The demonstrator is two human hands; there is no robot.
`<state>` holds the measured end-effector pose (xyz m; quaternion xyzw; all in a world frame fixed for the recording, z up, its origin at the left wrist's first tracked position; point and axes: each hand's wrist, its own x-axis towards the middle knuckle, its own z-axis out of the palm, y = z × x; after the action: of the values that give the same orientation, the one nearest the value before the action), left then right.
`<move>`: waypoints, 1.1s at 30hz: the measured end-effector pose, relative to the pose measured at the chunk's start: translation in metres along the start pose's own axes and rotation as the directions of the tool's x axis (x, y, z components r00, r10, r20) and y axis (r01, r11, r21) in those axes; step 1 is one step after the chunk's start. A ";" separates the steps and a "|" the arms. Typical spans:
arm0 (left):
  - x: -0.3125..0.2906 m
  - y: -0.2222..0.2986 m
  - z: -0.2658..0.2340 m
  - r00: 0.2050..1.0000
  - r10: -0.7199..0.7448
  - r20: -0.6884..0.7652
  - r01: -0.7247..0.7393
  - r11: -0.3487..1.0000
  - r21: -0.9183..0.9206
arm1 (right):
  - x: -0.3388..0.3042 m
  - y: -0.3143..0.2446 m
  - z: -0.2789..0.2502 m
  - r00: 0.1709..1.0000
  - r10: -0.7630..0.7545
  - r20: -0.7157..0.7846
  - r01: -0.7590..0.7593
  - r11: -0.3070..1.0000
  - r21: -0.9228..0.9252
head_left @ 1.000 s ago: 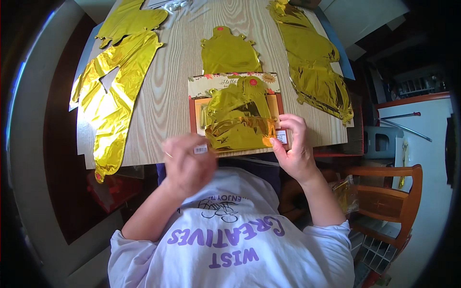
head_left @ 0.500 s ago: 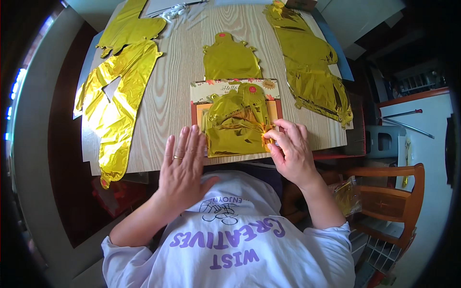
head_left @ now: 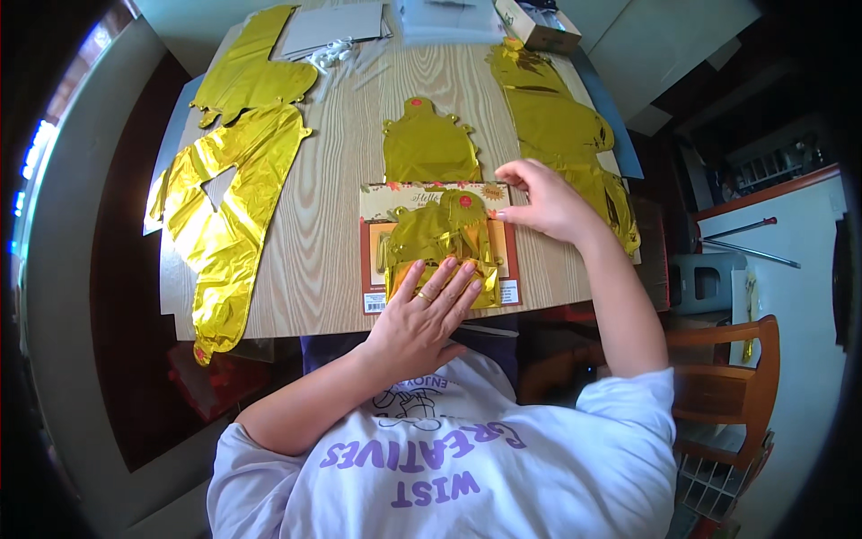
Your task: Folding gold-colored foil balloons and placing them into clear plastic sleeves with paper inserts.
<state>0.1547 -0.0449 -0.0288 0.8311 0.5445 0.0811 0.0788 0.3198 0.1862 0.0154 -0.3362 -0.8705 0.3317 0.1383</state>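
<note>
In front of me at the table's near edge lies a printed cardboard backing card [head_left: 377, 207] with an autumn leaf pattern. A gold foil balloon [head_left: 440, 225], folded flat, covers its middle; part of the same or another gold foil piece [head_left: 431, 148] spreads beyond the card's far edge. My left hand [head_left: 422, 310] rests flat on the lower part of the folded foil, fingers stretched out. At the card's upper right corner, my right hand [head_left: 549, 202] is open, with thumb and forefinger apart; whether its fingertips touch the card is unclear.
Flat gold foil balloons [head_left: 229, 242] lie on the left of the wood-grain table [head_left: 314, 225], with another [head_left: 557, 121] on the right. Grey sheets [head_left: 334, 25], white ribbon [head_left: 332, 58], clear plastic [head_left: 449, 22] and a cardboard box [head_left: 539, 31] are at the back. A wooden chair [head_left: 763, 377] stands right.
My left hand has moved right onto the folded foil. The right hand has let go of the foil's right edge and moved up to the card's upper corner. The view has shifted slightly.
</note>
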 end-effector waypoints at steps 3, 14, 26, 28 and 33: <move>-0.001 -0.003 0.000 1.000 0.025 0.012 -0.025 1.000 -0.003 | 0.032 0.006 -0.007 0.971 0.071 0.230 -0.034 0.987 -0.159; -0.002 -0.008 -0.007 0.997 0.067 0.027 -0.063 0.990 -0.126 | 0.060 0.033 -0.125 0.952 0.000 -0.307 0.179 0.814 0.553; -0.072 -0.008 -0.044 0.659 0.456 -0.598 -0.453 0.876 0.168 | -0.040 0.002 0.023 0.961 0.233 0.148 -0.276 0.849 0.451; -0.056 -0.004 -0.049 0.814 0.269 -0.515 -0.304 0.953 0.017 | -0.034 -0.007 0.029 0.951 0.307 0.044 -0.310 0.931 0.193; 0.005 -0.025 -0.015 0.934 -0.065 -0.351 0.010 0.988 -0.155 | -0.025 -0.006 0.027 0.993 0.114 -0.033 -0.119 0.967 -0.224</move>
<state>0.1310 -0.0302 -0.0195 0.7839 0.5579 0.2690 0.0432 0.3227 0.1532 -0.0011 -0.4035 -0.8800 0.2348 0.0880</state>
